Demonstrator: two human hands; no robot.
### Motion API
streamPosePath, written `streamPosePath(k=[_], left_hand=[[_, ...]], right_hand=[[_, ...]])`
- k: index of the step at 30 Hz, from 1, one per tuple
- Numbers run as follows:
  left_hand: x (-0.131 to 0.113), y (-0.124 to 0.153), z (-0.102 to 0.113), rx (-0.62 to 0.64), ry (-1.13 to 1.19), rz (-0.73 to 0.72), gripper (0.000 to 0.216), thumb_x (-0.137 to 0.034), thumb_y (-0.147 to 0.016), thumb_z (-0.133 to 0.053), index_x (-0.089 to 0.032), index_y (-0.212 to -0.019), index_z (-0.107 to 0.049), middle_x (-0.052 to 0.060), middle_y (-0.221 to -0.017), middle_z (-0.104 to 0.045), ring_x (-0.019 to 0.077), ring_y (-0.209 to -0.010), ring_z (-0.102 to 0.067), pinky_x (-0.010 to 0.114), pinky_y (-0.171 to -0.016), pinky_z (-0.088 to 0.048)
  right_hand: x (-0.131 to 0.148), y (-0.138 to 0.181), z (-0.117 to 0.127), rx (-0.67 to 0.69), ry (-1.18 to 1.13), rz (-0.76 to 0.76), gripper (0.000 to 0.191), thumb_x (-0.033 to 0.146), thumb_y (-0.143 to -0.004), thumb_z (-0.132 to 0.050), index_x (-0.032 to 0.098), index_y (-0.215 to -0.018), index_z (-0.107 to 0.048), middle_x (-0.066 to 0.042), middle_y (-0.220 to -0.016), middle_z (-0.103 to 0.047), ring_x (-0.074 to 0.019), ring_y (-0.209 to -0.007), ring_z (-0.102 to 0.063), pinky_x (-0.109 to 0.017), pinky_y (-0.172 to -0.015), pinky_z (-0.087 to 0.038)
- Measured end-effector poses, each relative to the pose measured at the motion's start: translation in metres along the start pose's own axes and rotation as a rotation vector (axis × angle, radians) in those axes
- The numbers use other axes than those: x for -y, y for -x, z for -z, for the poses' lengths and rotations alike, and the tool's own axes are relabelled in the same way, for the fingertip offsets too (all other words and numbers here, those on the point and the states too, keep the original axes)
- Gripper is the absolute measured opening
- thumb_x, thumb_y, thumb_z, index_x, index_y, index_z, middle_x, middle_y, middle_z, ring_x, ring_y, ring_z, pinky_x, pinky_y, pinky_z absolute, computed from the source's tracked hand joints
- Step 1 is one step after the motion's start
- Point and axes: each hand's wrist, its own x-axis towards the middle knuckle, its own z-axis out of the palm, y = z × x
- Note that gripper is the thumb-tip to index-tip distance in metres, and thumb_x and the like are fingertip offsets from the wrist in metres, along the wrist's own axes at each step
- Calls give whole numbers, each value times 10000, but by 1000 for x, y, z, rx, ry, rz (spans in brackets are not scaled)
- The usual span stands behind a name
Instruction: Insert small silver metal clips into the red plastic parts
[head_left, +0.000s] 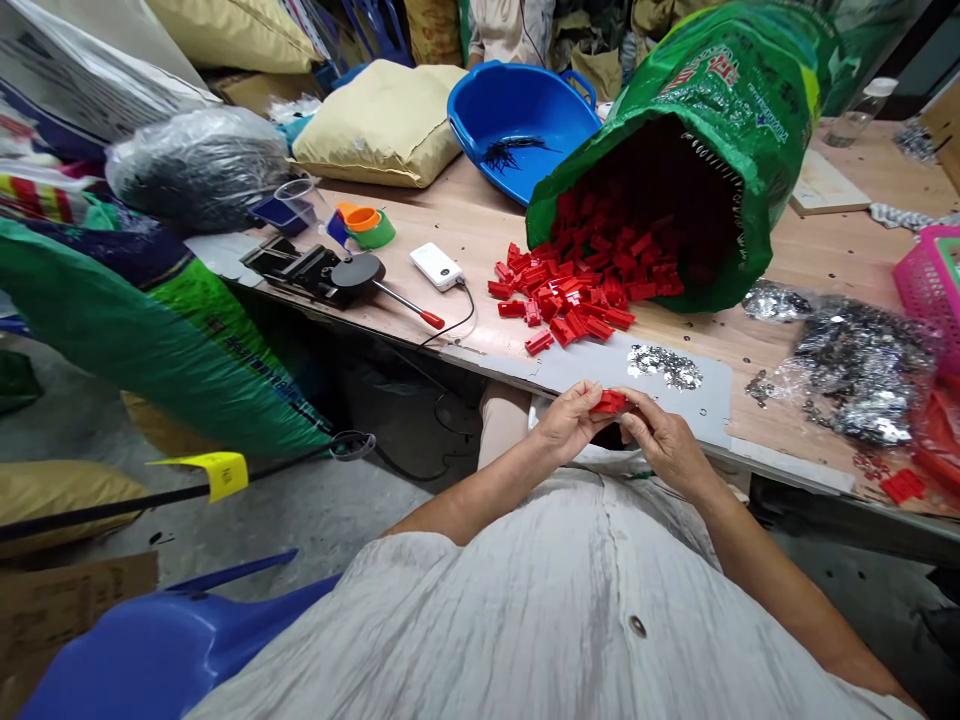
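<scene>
Between my two hands, just off the table's front edge, is a small red plastic part [609, 402]. My left hand [571, 420] pinches it from the left. The fingers of my right hand [660, 435] close on its right end; whether they also hold a small metal piece cannot be made out. Beyond my hands, a heap of similar red plastic parts [570, 300] spills from a green sack [720, 100] lying on its side. Small shiny metal pieces [666, 367] lie in a flat pile on a grey board [716, 405] near my right hand.
A hand press [322, 272] with a red-tipped lever, a white power bank [436, 266] and its cable sit on the left. Behind are a blue basin [517, 110] and a stuffed bag [382, 120]. A plastic bag of metal pieces [862, 365] and a pink basket [926, 280] stand right.
</scene>
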Motion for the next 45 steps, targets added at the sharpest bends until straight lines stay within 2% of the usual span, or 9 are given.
streamPosePath(k=[8,11,17,23,28,32,38,41,45], left_hand=[[4,5,-9,-97,148,72,168,-212,-834,-702,-134,-745,-582,16,-769,-653,127,-763,-664,304,-883,-513],[7,5,-11,-100,176,67,141,-199,-843,-689,-131,-759,-598,24,-782,-661,140,-781,-671,343,-923,-515],[11,6,-9,-103,175,77,148,-220,-850,-690,-127,-763,-616,35,-804,-670,149,-802,-670,387,-979,-503],[14,8,-10,-134,178,63,125,-192,-871,-659,-122,-777,-615,45,-831,-673,128,-788,-660,276,-825,-527],[20,12,-3,-144,133,53,176,-223,-809,-738,-137,-769,-590,26,-806,-666,122,-765,-653,269,-809,-519],[27,12,16,-244,49,94,301,-273,-745,-798,-158,-722,-521,7,-767,-650,135,-767,-646,322,-838,-516],[30,7,41,-438,-201,196,315,-229,-667,-839,-170,-859,-596,20,-961,-660,134,-912,-601,332,-910,-442],[27,8,45,-415,-288,202,354,-227,-650,-836,-199,-938,-633,31,-1139,-640,161,-1100,-546,324,-944,-403],[26,13,48,-350,-394,208,330,-340,-649,-828,-162,-784,-585,52,-994,-661,168,-999,-591,306,-876,-433]], right_hand=[[-6,1,-7,-144,72,15,396,434,-986,-405,264,-1297,-582,-32,-910,-733,-194,-747,-682,-305,-715,-502],[-9,-1,-12,-186,-20,-2,378,453,-986,-397,262,-1213,-631,-36,-949,-728,-194,-766,-674,-302,-712,-506],[-12,-3,-11,-147,-184,-28,404,485,-990,-377,242,-1151,-657,-9,-745,-653,-171,-654,-597,-283,-645,-482],[-10,0,-14,-152,-82,-19,385,504,-896,-574,229,-1155,-643,12,-706,-625,-147,-581,-533,-268,-586,-441],[-13,1,-20,-111,40,-27,370,483,-922,-534,226,-1166,-639,-3,-758,-674,-156,-625,-584,-275,-618,-456],[-21,-3,-11,-6,97,-18,412,503,-912,-546,257,-1237,-608,10,-737,-675,-163,-631,-604,-281,-619,-447],[-50,-21,10,-218,311,-117,258,370,-918,-549,238,-1109,-660,-27,-893,-698,-185,-746,-627,-307,-689,-449],[-58,-33,13,-250,443,-113,214,297,-923,-528,238,-1069,-673,-49,-1023,-698,-210,-876,-639,-317,-722,-453],[-56,-49,10,-250,543,-109,211,282,-945,-499,244,-1054,-675,-52,-1082,-692,-210,-882,-630,-312,-677,-434]])
